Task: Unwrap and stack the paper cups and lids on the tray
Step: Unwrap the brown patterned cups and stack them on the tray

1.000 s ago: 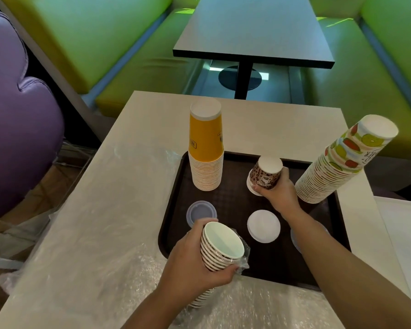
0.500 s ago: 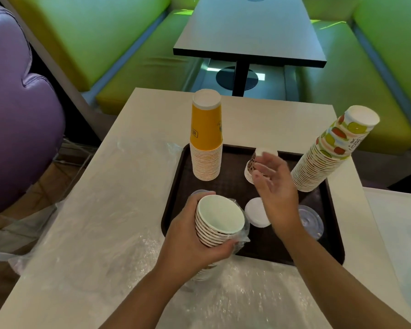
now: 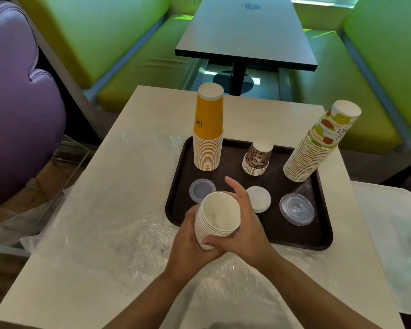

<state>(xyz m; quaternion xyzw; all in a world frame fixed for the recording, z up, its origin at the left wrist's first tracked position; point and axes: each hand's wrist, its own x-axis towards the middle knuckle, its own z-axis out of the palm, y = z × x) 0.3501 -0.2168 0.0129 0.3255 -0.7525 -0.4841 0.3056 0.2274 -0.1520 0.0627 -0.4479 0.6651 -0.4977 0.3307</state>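
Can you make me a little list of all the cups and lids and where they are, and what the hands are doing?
tray: brown tray on the pale table
yellow cups: tall upside-down stack, tray's far left
spotted brown cups: short upside-down stack, tray's far middle
fruit-print cups: tall leaning stack, tray's far right
lids: bluish lid, white lid, clear lid, all flat on the tray
white cups: stack held open end up, over the tray's near edge
left hand: grip on the white cups
right hand: grip on the white cups
plastic wrap: crumpled on the table
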